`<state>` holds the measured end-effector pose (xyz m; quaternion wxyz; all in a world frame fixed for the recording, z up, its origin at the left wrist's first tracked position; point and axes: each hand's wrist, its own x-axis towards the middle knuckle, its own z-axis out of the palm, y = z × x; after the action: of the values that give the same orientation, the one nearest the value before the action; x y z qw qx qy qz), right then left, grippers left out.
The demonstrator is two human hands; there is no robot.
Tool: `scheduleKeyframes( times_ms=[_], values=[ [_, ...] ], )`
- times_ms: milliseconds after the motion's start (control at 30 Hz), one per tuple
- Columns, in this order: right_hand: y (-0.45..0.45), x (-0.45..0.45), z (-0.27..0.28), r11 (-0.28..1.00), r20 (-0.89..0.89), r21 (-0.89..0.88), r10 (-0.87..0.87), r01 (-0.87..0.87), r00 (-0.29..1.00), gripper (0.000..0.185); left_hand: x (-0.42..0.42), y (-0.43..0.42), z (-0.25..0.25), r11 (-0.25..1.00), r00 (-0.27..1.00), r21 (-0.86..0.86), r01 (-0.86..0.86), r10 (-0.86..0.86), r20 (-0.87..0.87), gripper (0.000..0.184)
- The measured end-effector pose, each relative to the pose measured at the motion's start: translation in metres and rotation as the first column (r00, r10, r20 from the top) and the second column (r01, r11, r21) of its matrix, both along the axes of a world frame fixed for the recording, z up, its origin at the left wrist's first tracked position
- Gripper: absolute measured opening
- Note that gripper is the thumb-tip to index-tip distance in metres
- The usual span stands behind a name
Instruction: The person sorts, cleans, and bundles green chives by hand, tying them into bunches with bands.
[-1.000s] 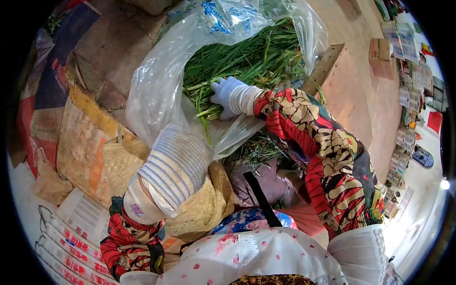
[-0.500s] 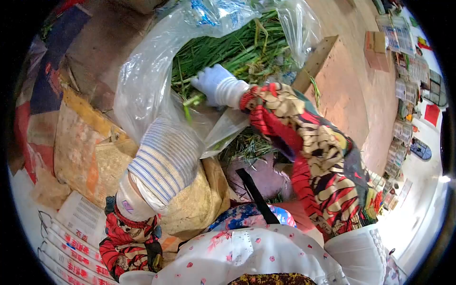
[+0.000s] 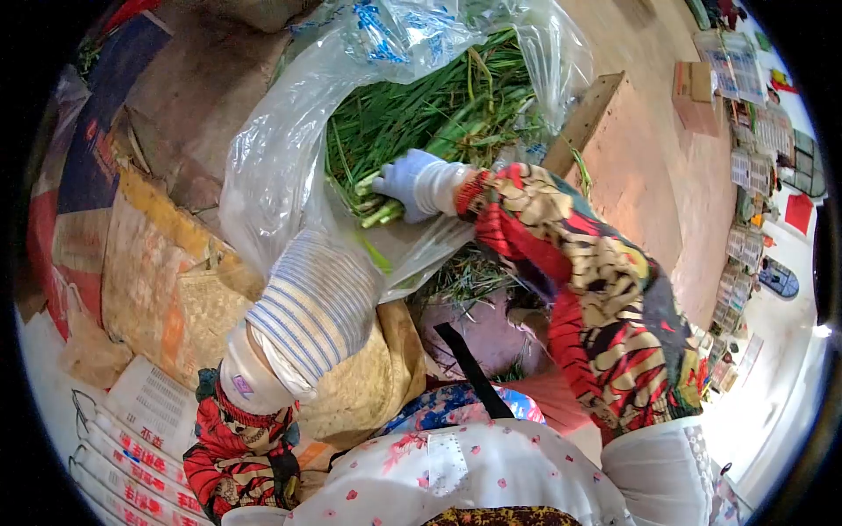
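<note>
My right hand (image 3: 412,182), in a pale blue glove, is closed around the cut ends of long green stalks (image 3: 379,210), at the near side of a clear plastic bag (image 3: 272,140). More leafy green stalks (image 3: 421,101) lie heaped inside the bag's open mouth. A striped knitted cover hides the back of my left hand (image 3: 320,298), which rests against the bag's near left edge. The fingers of that hand are hidden, so I cannot see whether they grip the plastic.
A wooden board (image 3: 623,175) stands right of the bag. A worn tan sack (image 3: 149,272) lies at the left, with stacked printed white packages (image 3: 149,421) below it. Green scraps (image 3: 474,276) lie below the bag. A cardboard box (image 3: 693,92) and bundled goods line the far right.
My right hand has moved slightly right and toward me, and the stalk ends now show more plainly beside it. My left hand has shifted slightly toward me.
</note>
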<state>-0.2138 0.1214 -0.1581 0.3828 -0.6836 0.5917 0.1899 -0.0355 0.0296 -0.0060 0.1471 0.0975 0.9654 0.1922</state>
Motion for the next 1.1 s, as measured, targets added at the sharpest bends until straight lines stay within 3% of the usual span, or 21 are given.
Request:
scheduleKeyframes(
  times_ms=[67, 100, 133, 200, 233, 333, 400, 467, 533, 667, 733, 800, 867, 933, 1000, 1100],
  values=[
    [0.008, -0.006, 0.004, 0.998, 0.064, -0.048, -0.030, 0.033, 0.997, 0.055, 0.003, -0.001, 0.000, 0.999, 0.999, 0.036, -0.021, 0.023, -0.047, 0.015],
    [0.009, -0.007, 0.006, 0.997, 0.073, -0.004, -0.083, 0.083, 0.994, 0.066, 0.004, -0.002, 0.001, 0.997, 0.995, 0.073, -0.032, 0.039, -0.097, 0.015],
    [0.006, -0.008, 0.006, 0.997, 0.071, -0.007, -0.079, 0.080, 0.994, 0.066, 0.003, -0.002, 0.002, 0.997, 0.994, 0.070, -0.035, 0.042, -0.099, 0.015],
    [-0.003, -0.008, 0.005, 0.979, 0.047, 0.124, -0.169, 0.163, 0.984, 0.085, 0.001, -0.001, 0.004, 1.000, 0.999, 0.019, -0.025, 0.025, -0.026, 0.016],
    [-0.010, -0.008, -0.010, 0.970, 0.018, 0.205, -0.136, 0.129, 0.991, 0.101, 0.000, 0.000, 0.004, 0.999, 0.999, 0.015, -0.030, 0.030, -0.019, 0.016],
    [-0.024, -0.007, -0.045, 0.925, -0.025, 0.348, -0.155, 0.154, 0.988, 0.104, -0.003, 0.003, 0.002, 1.000, 0.998, -0.023, -0.012, 0.014, 0.063, 0.016],
    [-0.038, -0.001, -0.027, 0.884, -0.057, 0.433, -0.168, 0.176, 0.984, 0.101, -0.007, 0.003, 0.003, 0.997, 0.979, -0.059, 0.052, -0.040, 0.200, 0.015],
    [-0.032, 0.006, -0.030, 0.972, -0.030, 0.217, -0.092, 0.096, 0.995, 0.093, -0.007, 0.007, -0.007, 0.999, 0.983, -0.020, 0.031, -0.027, 0.182, 0.015],
    [-0.016, 0.009, -0.020, 0.987, -0.074, 0.108, -0.108, 0.116, 0.991, 0.069, -0.004, 0.008, -0.012, 1.000, 0.987, 0.023, -0.003, -0.001, 0.161, 0.015],
    [-0.014, 0.005, -0.008, 0.994, -0.077, 0.093, -0.043, 0.050, 0.996, 0.062, -0.002, 0.003, 0.007, 0.998, 0.997, 0.057, -0.001, -0.004, 0.083, 0.015],
    [-0.010, 0.006, -0.039, 0.996, -0.070, 0.041, -0.074, 0.077, 0.995, 0.040, -0.004, 0.003, 0.010, 0.998, 0.998, 0.058, 0.013, -0.016, 0.053, 0.015],
    [-0.020, 0.009, -0.034, 0.966, -0.100, 0.229, -0.099, 0.120, 0.990, 0.083, -0.005, 0.003, 0.009, 0.998, 0.994, 0.046, 0.029, -0.034, 0.102, 0.015],
    [-0.017, 0.005, -0.003, 0.969, -0.070, 0.227, -0.084, 0.097, 0.994, 0.080, -0.004, 0.004, 0.007, 0.998, 0.996, 0.064, 0.027, -0.033, 0.084, 0.015],
    [0.008, -0.004, 0.012, 0.998, -0.016, 0.053, -0.023, 0.024, 1.000, 0.067, 0.001, 0.004, 0.003, 0.996, 0.997, 0.085, -0.002, -0.004, 0.073, 0.015],
    [0.026, -0.011, 0.017, 0.992, -0.028, 0.039, 0.124, -0.123, 0.992, 0.069, 0.003, 0.003, 0.000, 0.990, 1.000, 0.141, 0.010, -0.006, -0.027, 0.015],
    [0.038, -0.011, 0.032, 0.983, -0.061, -0.034, 0.178, -0.180, 0.982, 0.074, 0.002, 0.006, 0.003, 0.995, 1.000, 0.094, 0.023, -0.023, 0.000, 0.016]
  ],
)
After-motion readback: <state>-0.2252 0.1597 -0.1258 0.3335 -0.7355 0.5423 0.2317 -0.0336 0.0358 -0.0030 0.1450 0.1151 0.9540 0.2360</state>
